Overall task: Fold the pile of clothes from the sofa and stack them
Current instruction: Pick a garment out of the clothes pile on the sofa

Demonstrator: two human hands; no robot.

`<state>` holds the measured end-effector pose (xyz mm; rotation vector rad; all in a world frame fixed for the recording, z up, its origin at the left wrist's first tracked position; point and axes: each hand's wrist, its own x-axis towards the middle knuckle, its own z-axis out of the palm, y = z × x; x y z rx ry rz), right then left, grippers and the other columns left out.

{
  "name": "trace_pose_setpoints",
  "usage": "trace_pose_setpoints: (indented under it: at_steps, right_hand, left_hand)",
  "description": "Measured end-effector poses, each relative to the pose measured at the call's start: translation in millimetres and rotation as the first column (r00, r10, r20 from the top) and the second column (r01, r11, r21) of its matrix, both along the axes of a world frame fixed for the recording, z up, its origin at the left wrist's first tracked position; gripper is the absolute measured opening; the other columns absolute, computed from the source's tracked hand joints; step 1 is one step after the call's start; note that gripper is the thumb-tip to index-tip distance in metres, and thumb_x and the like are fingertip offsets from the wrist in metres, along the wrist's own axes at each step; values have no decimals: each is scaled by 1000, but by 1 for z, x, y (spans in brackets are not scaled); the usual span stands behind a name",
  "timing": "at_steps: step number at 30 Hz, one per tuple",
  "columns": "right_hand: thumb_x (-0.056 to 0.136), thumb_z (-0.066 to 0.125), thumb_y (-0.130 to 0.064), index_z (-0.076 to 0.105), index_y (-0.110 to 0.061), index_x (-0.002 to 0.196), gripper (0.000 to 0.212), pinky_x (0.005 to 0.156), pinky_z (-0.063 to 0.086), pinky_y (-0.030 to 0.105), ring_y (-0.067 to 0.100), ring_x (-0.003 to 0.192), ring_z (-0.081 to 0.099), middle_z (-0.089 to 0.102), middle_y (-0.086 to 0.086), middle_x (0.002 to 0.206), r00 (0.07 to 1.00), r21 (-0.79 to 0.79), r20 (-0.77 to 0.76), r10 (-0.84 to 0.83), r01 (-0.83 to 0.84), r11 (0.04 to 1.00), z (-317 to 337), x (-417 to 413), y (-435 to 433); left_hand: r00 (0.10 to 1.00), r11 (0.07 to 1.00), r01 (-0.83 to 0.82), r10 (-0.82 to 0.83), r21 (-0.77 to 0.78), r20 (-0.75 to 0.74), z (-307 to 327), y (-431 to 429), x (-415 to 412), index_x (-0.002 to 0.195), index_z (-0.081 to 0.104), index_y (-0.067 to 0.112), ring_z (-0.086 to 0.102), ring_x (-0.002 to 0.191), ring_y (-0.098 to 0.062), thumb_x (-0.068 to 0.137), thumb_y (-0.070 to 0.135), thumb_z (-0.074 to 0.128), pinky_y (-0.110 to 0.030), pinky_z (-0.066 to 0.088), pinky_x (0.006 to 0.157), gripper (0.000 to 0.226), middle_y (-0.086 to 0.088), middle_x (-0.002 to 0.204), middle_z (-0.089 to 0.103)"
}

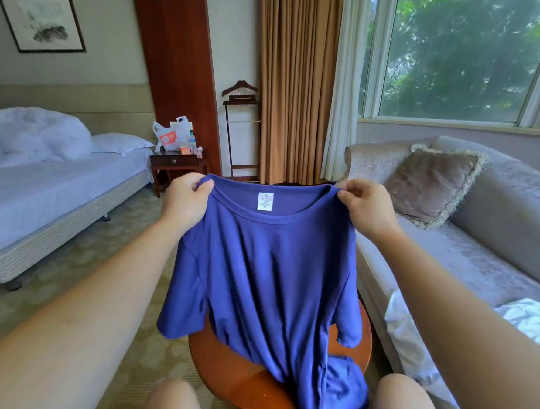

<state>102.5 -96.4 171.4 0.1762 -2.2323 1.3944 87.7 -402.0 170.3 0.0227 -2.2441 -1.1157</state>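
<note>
Both hands up at mid-frame, holding a blue T-shirt by its shoulders. Left hand pinches the left shoulder seam just beside the collar, fingers curled round the fabric, thumb on the near side. Right hand pinches the right shoulder the same way, thumb and fingertips closed on the cloth. Collar stretched between the two hands, white neck label facing the camera, centred between them.

Shirt hangs straight down from the hands, spread open, both short sleeves drooping to either side. Its hem reaches down onto the round wooden table in the near centre; the lower right part is bunched on the tabletop near the right knee. Left knee at the near edge, left of the table.

Grey sofa on the right with a fringed cushion; white patterned cloth lies on its near seat. Bed far left, nightstand with a plastic bag beyond the left hand.
</note>
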Motion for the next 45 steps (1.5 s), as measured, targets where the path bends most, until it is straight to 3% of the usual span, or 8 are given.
trace_pose_setpoints:
  at_steps: [6,11,14,17,23,28,31,45]
  right_hand:
    - [92,42,3,46,-20,81,25,41,41,16,6,41,54,56,7,77,997,-93,73,-19,26,995,-27,-26,-11]
    - [76,39,8,56,-22,66,36,82,54,44,27,74,63,61,2,71,992,12,122,-21,20,1000,-53,-43,-15]
    - [82,42,7,66,-18,80,35,92,50,41,27,91,64,67,5,87,990,110,140,-36,20,994,-61,-49,-20]
    - [88,44,4,69,-5,106,33,96,45,32,27,103,61,67,12,106,997,175,50,-61,52,983,-57,-49,-24]
    - [93,46,1,68,-2,110,28,81,29,11,27,104,56,61,13,112,982,190,-162,-99,129,973,-11,-27,-33]
    - [92,44,1,68,-4,108,30,83,36,26,32,101,58,61,12,113,916,165,-361,-176,249,954,39,14,-34]
    - [92,42,-1,67,-6,109,30,84,38,33,34,102,58,60,10,116,874,141,-435,-219,306,941,70,45,-31]
    - [88,39,3,66,-5,108,34,86,38,32,32,97,56,58,11,113,712,17,-658,-242,336,942,116,124,-2]
  left_hand:
    - [992,969,77,-99,233,82,-22,5,-23,102,60,15,55,69,-4,98,13,53,-15,53,48,9,1,90,63]
    - [989,984,36,-60,172,136,-41,-3,-37,114,59,8,56,72,-12,98,10,52,-22,50,48,18,-6,93,61]
    - [989,993,23,-39,113,140,-45,-6,-38,115,56,9,54,65,-17,98,8,50,-28,49,53,19,-1,76,56]
    - [995,999,19,-23,41,99,-39,-9,-31,107,55,16,55,55,-21,97,8,50,-40,56,64,14,1,68,58]
    - [992,1000,12,-11,8,-124,10,-11,3,102,57,23,51,62,-26,95,8,50,-50,55,70,18,0,60,50]
    - [960,1000,-17,20,14,-280,59,-3,52,107,61,12,48,65,-16,95,7,49,-33,41,70,18,-7,82,61]
    - [920,999,-36,33,-1,-390,87,4,83,108,62,13,53,78,-29,95,8,49,-29,40,73,19,-9,82,62]
    - [797,987,-157,100,-45,-595,141,32,151,110,63,16,53,86,-14,97,14,46,-19,35,74,22,4,93,62]
